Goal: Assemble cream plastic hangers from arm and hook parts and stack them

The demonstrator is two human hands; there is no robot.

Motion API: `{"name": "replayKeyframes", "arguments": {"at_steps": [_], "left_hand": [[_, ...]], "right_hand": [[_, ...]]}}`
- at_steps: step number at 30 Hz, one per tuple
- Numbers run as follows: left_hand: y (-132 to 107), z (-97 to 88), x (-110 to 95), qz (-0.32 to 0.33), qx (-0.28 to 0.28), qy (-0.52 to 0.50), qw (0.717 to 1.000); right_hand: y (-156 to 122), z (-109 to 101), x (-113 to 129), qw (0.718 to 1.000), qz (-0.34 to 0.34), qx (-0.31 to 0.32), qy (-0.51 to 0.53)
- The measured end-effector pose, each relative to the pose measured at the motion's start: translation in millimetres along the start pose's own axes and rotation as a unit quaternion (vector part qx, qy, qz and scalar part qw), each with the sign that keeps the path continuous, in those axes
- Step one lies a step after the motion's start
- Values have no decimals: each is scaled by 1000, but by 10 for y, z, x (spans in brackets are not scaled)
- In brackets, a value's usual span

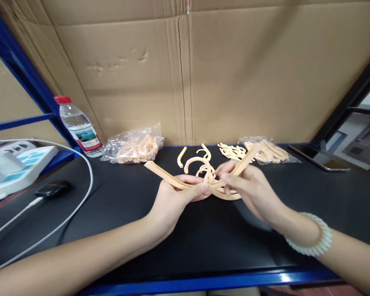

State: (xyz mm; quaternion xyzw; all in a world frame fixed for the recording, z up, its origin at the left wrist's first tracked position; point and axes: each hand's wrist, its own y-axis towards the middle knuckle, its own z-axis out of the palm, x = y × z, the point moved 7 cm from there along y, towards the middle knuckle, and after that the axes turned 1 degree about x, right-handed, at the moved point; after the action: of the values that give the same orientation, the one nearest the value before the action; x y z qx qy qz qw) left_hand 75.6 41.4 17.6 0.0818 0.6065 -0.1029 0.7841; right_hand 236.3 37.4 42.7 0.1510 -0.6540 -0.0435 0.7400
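My left hand is closed on a long beige curved strip, whose free end points up to the left. Closed too, my right hand grips another beige curved strip that slants up to the right, slightly blurred. The inner ends of both strips meet between my hands, at my left thumb; whether they are joined I cannot tell. Just behind and below are more beige curved pieces, partly hidden by my fingers. A small beige hooked piece lies apart on the black tabletop.
Clear plastic bags of beige parts stand at back left and back right, with small loose parts beside the right one. A water bottle, white cable, black device and power strip are left; a phone lies right.
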Motion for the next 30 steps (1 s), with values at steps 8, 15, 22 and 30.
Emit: {"name": "replayKeyframes", "arguments": {"at_steps": [8, 15, 22, 30], "left_hand": [[101, -107, -116, -5, -18, 6, 1000], [115, -260, -162, -36, -21, 41, 998], [153, -580, -244, -3, 47, 169, 985], [-78, -320, -421, 306, 283, 558, 718]], "right_hand": [[331, -506, 116, 984, 33, 137, -106], [305, -674, 144, 932, 0, 204, -301], [169, -752, 50, 878, 34, 308, -365], [39, -566, 0, 836, 0, 356, -419]]}}
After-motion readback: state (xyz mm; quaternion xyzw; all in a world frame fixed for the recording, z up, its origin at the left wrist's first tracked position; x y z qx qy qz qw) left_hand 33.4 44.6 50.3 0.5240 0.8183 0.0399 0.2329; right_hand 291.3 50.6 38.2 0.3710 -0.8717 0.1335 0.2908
